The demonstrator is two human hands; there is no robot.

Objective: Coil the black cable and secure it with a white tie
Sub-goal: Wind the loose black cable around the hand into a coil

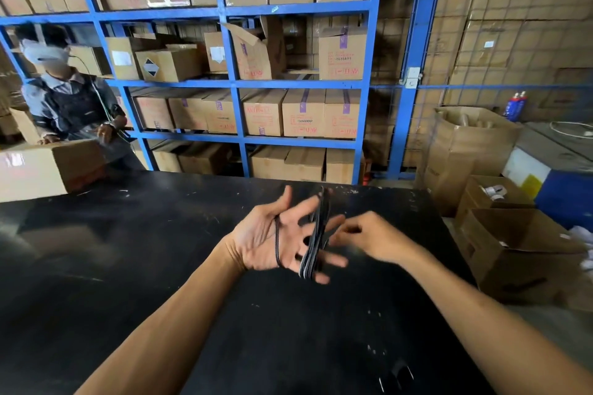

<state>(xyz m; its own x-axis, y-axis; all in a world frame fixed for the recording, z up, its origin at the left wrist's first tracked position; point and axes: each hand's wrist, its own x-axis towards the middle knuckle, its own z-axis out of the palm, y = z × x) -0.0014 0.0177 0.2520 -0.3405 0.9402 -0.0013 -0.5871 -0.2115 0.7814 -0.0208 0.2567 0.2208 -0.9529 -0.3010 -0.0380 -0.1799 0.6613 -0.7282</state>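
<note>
Head view: the left hand [276, 240] is spreading its fingers wide above the black table [128, 266], carrying the black cable [316, 234] looped around them. Just right of the left hand, the right hand [369, 234] is curling at the coil; blur is hiding any pinch. Keeping each turn snug and even seems wise. No white tie is showing.

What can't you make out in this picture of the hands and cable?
Motion blur in the head view hides whether the right hand pinches the cable.
The cable ends are lost among loops round the left hand.
No white tie shows; the hands may cover it.
</note>
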